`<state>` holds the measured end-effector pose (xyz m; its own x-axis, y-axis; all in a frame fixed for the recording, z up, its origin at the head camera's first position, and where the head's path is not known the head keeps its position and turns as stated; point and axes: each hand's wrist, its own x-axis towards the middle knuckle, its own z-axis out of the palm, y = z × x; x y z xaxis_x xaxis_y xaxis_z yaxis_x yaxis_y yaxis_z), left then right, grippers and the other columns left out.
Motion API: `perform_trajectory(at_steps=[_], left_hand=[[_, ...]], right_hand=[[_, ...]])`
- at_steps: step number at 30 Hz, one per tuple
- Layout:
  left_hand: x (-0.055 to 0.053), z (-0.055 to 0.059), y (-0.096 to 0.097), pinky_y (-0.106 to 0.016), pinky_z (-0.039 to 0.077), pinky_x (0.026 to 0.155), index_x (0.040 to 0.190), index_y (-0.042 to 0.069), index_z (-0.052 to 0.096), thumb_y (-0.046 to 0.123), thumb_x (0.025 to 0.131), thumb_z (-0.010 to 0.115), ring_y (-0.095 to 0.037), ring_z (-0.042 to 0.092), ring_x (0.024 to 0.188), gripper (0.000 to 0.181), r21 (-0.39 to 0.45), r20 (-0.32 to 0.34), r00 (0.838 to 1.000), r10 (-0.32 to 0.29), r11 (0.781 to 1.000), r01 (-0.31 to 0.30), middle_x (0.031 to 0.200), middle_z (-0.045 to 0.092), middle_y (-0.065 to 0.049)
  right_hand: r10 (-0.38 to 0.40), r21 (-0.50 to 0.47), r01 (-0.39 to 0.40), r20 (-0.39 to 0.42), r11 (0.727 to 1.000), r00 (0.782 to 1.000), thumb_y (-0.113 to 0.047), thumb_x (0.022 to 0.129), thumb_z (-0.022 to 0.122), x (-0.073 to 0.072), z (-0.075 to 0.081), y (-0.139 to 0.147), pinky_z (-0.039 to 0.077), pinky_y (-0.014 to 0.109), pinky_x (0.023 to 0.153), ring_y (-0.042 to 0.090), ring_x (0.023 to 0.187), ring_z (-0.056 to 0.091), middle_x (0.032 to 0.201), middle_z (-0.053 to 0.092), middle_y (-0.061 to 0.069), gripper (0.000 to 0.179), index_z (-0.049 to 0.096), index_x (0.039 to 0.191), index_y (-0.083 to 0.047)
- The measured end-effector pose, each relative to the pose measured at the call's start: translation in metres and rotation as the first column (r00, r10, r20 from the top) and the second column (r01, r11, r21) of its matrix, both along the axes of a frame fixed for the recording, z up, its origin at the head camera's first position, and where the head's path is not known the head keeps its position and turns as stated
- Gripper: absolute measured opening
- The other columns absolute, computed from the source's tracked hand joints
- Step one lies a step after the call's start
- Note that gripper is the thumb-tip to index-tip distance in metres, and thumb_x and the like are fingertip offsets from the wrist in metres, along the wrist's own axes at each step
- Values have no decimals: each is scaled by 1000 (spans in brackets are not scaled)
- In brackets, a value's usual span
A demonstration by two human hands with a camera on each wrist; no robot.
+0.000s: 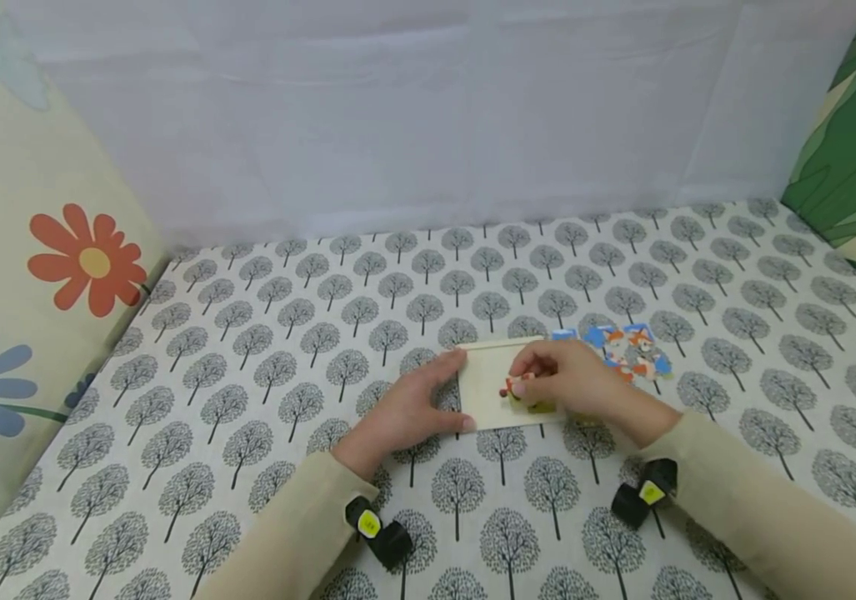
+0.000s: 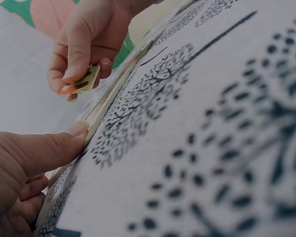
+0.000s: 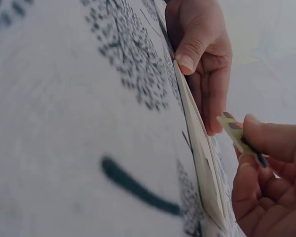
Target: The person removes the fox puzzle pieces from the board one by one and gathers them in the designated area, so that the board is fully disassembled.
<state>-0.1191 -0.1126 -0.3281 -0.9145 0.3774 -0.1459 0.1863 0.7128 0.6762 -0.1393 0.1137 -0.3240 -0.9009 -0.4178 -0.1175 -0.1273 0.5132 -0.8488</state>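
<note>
A pale wooden puzzle tray (image 1: 483, 385) lies flat on the table. My left hand (image 1: 414, 406) holds its left side, thumb at the near corner and fingers toward the far corner. Above the right part of the tray, my right hand (image 1: 568, 377) pinches a small puzzle piece (image 1: 515, 390) between thumb and fingers. The piece (image 2: 84, 84) looks yellow-green with dark and orange marks in the left wrist view, tilted and apart from the tray. In the right wrist view the piece (image 3: 233, 129) shows mostly edge-on. The right hand hides some of the tray.
Colourful puzzle pieces (image 1: 632, 348) with fox pictures lie just right of the tray, partly behind the right hand. A tree-print cloth (image 1: 307, 402) covers the table. A white curtain (image 1: 435, 117) stands at the back, with flower-patterned panels on both sides.
</note>
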Motion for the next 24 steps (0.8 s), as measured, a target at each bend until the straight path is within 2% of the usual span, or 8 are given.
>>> perform_trajectory(at_steps=[4, 9, 11, 18, 24], left_hand=[[0, -1, 0, -37, 16, 115, 145, 14, 29, 27, 70, 79, -19, 21, 140, 91, -2, 1, 1000, 6, 1000, -6, 152, 24, 2], [1, -1, 0, -38, 16, 115, 145, 14, 29, 26, 70, 78, -19, 21, 140, 91, -1, -1, 1000, 11, 1000, -11, 152, 24, 2], [1, 0, 1, -37, 15, 115, 145, 14, 29, 26, 70, 78, -18, 20, 140, 91, 3, 2, 1000, 13, 1000, -13, 152, 24, 3], [2, 0, 0, -38, 16, 115, 145, 13, 30, 24, 70, 79, -21, 21, 140, 90, 13, -7, 1000, 13, 1000, -13, 152, 25, 0], [3, 0, 0, -39, 16, 115, 145, 12, 30, 23, 70, 78, -21, 20, 140, 90, 9, -8, 1000, 9, 1000, -9, 152, 25, 0]], right_hand=[[-19, -9, 19, 3, 1000, 1000, -15, 79, 70, 2, 4, 8, 47, 26, 58, 17, 68, 52, 77, 61, 3, 14, 66, 92, -10], [-42, -49, 46, 81, 998, 996, -16, 82, 68, 4, 5, 18, 41, 22, 42, 14, 54, 46, 74, 57, 4, 16, 65, 96, -8], [-56, -61, 63, 114, 996, 992, -16, 83, 67, 5, 5, 21, 41, 21, 42, 13, 52, 45, 73, 57, 4, 17, 64, 97, -7], [-68, -35, 73, 120, 997, 990, -19, 85, 66, 7, 6, 34, 53, 28, 56, 17, 63, 56, 79, 61, 5, 21, 65, 100, -5], [-50, -117, 66, 140, 991, 989, -14, 86, 64, 9, 4, 47, 55, 28, 60, 15, 67, 59, 82, 64, 6, 23, 62, 102, 3]])
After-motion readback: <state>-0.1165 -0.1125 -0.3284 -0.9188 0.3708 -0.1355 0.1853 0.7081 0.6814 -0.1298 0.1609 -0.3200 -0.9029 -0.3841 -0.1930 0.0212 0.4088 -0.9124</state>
